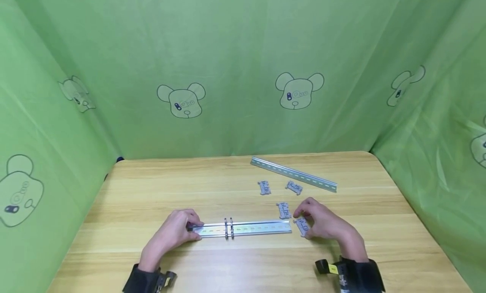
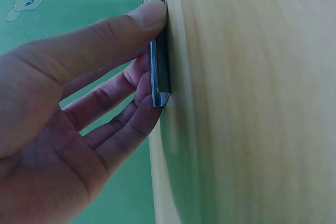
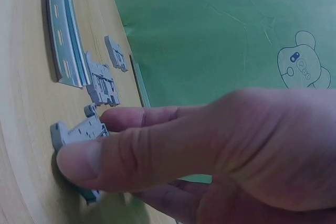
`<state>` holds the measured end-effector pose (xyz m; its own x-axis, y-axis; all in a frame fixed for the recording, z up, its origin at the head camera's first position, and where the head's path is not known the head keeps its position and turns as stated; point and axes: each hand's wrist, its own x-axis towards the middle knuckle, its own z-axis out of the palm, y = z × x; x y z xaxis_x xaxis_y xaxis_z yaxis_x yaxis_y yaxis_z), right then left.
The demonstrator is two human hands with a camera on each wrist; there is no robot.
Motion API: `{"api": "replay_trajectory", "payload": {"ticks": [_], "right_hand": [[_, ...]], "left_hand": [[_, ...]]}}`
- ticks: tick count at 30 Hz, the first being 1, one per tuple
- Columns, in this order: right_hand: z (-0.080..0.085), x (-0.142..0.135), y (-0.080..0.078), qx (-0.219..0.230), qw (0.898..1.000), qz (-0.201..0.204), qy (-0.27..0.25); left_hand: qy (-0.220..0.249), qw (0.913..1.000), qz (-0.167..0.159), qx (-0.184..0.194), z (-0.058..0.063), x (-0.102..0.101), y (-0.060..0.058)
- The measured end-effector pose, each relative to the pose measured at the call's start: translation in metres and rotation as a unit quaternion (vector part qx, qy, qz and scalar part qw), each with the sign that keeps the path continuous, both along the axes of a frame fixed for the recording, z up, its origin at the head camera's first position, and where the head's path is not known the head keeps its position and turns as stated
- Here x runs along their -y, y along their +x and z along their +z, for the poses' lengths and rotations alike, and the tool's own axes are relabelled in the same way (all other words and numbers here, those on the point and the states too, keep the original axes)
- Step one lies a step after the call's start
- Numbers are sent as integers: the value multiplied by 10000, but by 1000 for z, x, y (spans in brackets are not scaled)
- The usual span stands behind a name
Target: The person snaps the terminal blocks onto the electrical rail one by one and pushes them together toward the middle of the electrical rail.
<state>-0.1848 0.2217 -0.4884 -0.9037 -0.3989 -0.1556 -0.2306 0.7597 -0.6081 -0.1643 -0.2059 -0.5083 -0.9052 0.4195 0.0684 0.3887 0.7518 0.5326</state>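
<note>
A slotted metal DIN rail (image 1: pixel 262 228) lies across the front of the table. My left hand (image 1: pixel 172 229) grips its left end, with the thumb on the near edge and fingers on the far edge; the left wrist view shows the rail end (image 2: pixel 161 85) between them. Two thin terminal blocks (image 1: pixel 229 229) stand upright side by side on the rail, left of its middle. Just beyond the rail's right end, my right hand (image 1: pixel 326 221) pinches a grey terminal block (image 3: pixel 79 132) between thumb and fingers, low over the table. The thumb hides part of that block.
Another grey terminal block (image 1: pixel 283 210) lies just behind the rail's right end. Two more, a left one (image 1: pixel 264 188) and a right one (image 1: pixel 294 187), lie farther back. A second DIN rail (image 1: pixel 294 174) lies slanted behind them. Green curtains (image 1: pixel 243 73) surround the wooden table (image 1: pixel 152 183).
</note>
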Motion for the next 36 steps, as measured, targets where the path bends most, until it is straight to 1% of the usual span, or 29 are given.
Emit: {"api": "replay_trajectory", "payload": {"ticks": [5,9,12,18,20,24,29,32,36], "right_hand": [[-3,-2,-2,-129,9999,-3,46],[-4,-3,-3,-275,9995,96,77],[-4,-2,-3,-270,9995,44,124],[-4,-1,-2,-323,9994,86,91],[-4,-1,-2,-312,9995,34,76],[-4,-3,-2,-145,9997,-206,6],[-4,-6,-3,-59,9994,-285,-203],[-2,-6,-3,-77,9993,-231,-283],[0,-3,-2,-225,9996,-34,-148]], "left_hand": [[14,10000,-27,-7,-1,0,0],[0,10000,-48,-45,-3,2,-1],[14,9999,-79,-62,-4,3,-2],[97,9999,-99,76,-3,4,-2],[111,9998,-106,115,-3,5,-2],[132,9997,-128,141,-4,6,-2],[121,9998,-151,100,-4,6,-2],[135,9997,-171,62,-4,6,-2],[175,9996,-178,93,-3,6,-2]]}}
